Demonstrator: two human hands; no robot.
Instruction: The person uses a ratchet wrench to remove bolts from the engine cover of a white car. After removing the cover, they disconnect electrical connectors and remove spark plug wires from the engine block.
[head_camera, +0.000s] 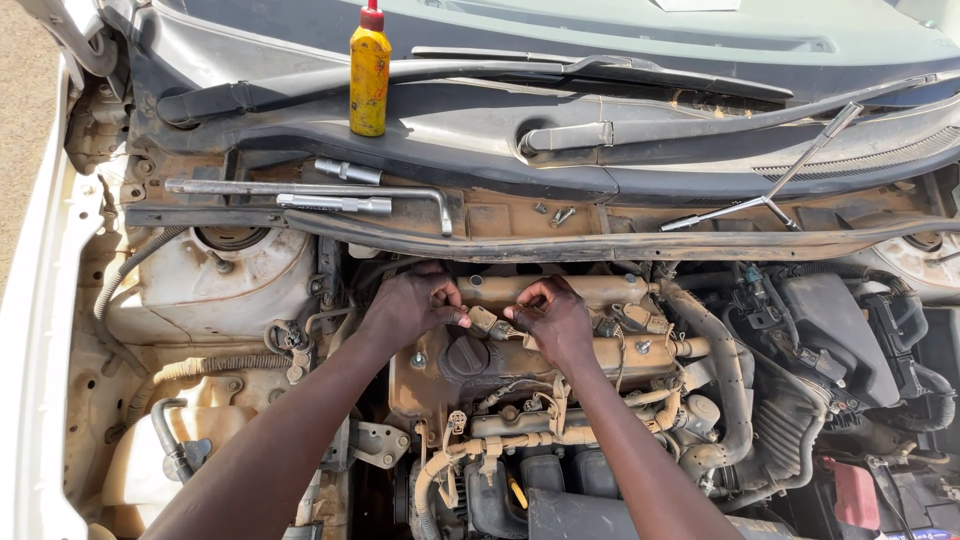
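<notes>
Small dusty connector on engine top, pinched betw. both hands, left, right; yellow bottle upright on cowl, contents unseen

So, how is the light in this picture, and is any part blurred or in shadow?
Head view: hard sunlight from above, the yellow bottle and the long wrench bright and sharp; both hands, left hand and right hand, in focus on the small connector; deep shadow low among the hoses; slight wide-angle bending at the edges.

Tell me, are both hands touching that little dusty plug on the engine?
Touching. The head view shows the left hand and the right hand pinching the small plug from either side, with fingertips on it, above the oil cap.
</notes>
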